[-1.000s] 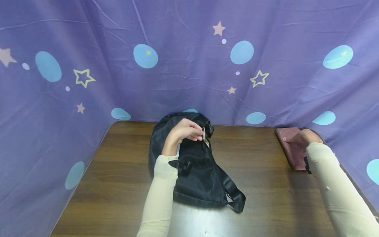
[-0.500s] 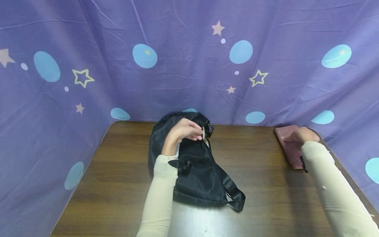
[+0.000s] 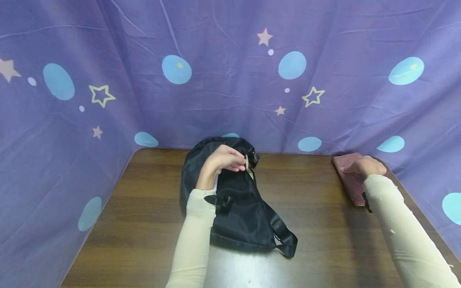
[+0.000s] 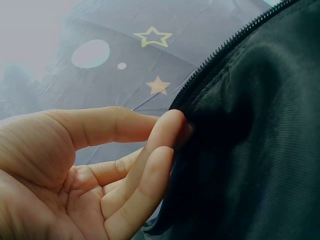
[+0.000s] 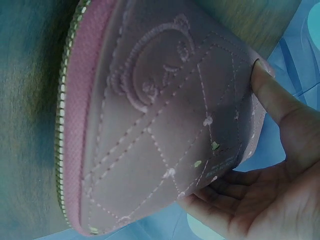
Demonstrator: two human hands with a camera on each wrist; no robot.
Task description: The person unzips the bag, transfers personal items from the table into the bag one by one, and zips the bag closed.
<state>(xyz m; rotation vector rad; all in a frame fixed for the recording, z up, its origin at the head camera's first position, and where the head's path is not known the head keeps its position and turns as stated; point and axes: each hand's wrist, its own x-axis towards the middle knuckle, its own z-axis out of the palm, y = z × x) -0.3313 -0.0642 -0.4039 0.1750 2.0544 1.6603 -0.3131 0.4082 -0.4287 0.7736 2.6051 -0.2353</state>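
A black backpack [image 3: 241, 216] lies on the wooden table [image 3: 144, 240]. My left hand [image 3: 225, 158] is over its upper part, thumb and fingertips pinching the edge of the zipped opening; in the left wrist view the zipper teeth [image 4: 215, 62] run up and away from that pinch. Over at the table's right side, my right hand [image 3: 363, 166] grips a pink quilted zip wallet [image 3: 351, 176]. The right wrist view shows the thumb on one face of the wallet [image 5: 160, 125] and the fingers behind it. Its gold-toothed zipper [image 5: 62, 125] looks closed.
A purple curtain [image 3: 230, 104] with stars and blue spots rises behind the table and along both sides. The backpack's strap [image 3: 284, 236] trails to the right on the tabletop.
The right hand has shifted slightly left with the wallet in its grip. My left hand keeps its pinch on the backpack's edge, and the backpack lies as before.
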